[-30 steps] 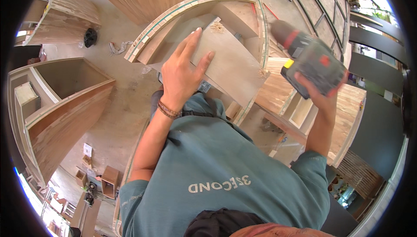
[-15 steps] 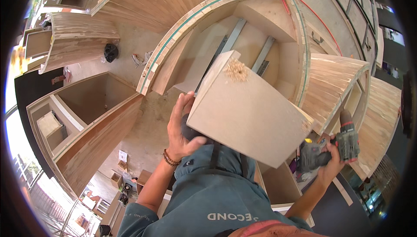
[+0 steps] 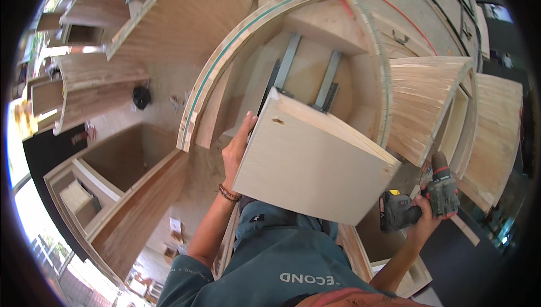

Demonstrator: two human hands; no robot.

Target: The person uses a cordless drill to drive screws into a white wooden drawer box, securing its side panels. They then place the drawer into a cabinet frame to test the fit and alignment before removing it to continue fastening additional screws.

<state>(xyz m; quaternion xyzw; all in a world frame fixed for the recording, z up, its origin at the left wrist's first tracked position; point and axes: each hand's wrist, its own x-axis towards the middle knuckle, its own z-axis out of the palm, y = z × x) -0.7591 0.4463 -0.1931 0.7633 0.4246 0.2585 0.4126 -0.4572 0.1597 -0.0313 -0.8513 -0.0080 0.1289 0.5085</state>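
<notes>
A pale wooden drawer (image 3: pixel 313 166) sits tilted in front of me, at the near end of a curved cabinet (image 3: pixel 217 62). A small rough-edged hole (image 3: pixel 278 121) shows near its far left corner. My left hand (image 3: pixel 234 152) grips the drawer's left edge, the fingers along the side and the thumb hidden behind it. On the right, my right hand (image 3: pixel 425 217) is wrapped round the handle of a cordless drill (image 3: pixel 443 193), which points away from me, apart from the drawer. Two metal drawer slides (image 3: pixel 328 79) lie inside the cabinet beyond the drawer.
Another curved cabinet (image 3: pixel 141 194) stands to the left, with slatted wooden panels (image 3: pixel 104 76) behind it. More slatted cabinets (image 3: pixel 425 104) stand at the right. A black bag (image 3: pixel 141 97) lies on the floor, and a red hose (image 3: pixel 389 0) runs across the far side.
The sawdust heap on the drawer's far left corner is gone and the hole shows. The drawer has tilted. My left hand has moved from open beside the drawer onto its edge.
</notes>
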